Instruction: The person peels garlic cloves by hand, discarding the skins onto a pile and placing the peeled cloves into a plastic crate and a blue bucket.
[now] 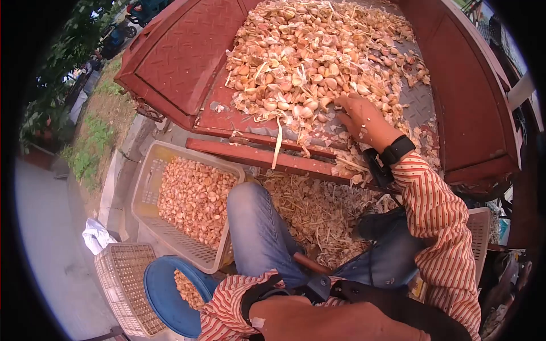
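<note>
A large heap of loose garlic cloves (307, 74), mixed with papery skins and stalks, lies on the red metal cart bed (227, 108). At the heap's near right edge, my right hand (364, 116) touches the cloves. Its thumb and forefinger are a little apart, with nothing visible between them; the other fingers are partly hidden. A dark watch (397, 149) is on that wrist. My left hand (347, 321) is close to the camera at the bottom, across my lap, its fingers out of sight. A dark strap crosses its wrist.
Left of my knee stands a plastic crate (149, 196) filled with cloves. Nearer are a blue bucket (162, 290) with some cloves and a woven-look basket (122, 284). Skins and stalks (318, 210) litter the ground between my legs. Red side panels (466, 96) flank the bed.
</note>
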Motion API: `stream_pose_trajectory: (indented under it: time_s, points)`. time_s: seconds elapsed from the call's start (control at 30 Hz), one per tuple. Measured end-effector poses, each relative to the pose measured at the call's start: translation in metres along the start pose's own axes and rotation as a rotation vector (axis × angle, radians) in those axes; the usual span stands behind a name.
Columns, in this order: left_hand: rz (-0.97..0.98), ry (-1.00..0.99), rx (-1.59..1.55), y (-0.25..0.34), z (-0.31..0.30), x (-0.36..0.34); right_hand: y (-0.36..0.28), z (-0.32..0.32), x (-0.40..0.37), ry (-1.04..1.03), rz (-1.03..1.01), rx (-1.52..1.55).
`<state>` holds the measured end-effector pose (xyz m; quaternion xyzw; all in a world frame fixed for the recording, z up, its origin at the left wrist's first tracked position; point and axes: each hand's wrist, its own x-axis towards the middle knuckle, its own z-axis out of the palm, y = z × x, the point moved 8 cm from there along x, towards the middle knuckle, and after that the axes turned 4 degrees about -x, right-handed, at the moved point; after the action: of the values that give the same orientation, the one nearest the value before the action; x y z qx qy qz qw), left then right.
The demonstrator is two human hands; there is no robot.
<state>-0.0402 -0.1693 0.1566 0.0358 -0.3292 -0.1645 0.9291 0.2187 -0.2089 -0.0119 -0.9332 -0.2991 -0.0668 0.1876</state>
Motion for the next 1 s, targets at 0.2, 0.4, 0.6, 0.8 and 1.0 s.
stream_pose_trajectory:
  time_s: [0.2, 0.4, 0.6, 0.8, 1.0]
  points:
    - [-0.001, -0.053, 0.012, -0.004, -0.014, 0.010, -0.016, 0.008, 0.012, 0.018, -0.102, 0.033]
    - [0.015, 0.121, -0.206, -0.013, -0.017, 0.004, -0.032, 0.020, 0.013, 0.010, -0.155, -0.208]
    - [0.103, 0.051, -0.179, -0.006, -0.019, 0.010, 0.008, 0.008, -0.001, -0.199, 0.315, 0.634]
    - [0.083, 0.166, -0.178, -0.005, -0.021, 0.005, 0.015, 0.013, -0.030, -0.266, 0.555, 1.374]
    - [-0.133, 0.641, 0.333, 0.042, -0.112, -0.010, 0.015, 0.003, -0.034, -0.159, 0.512, 1.160]
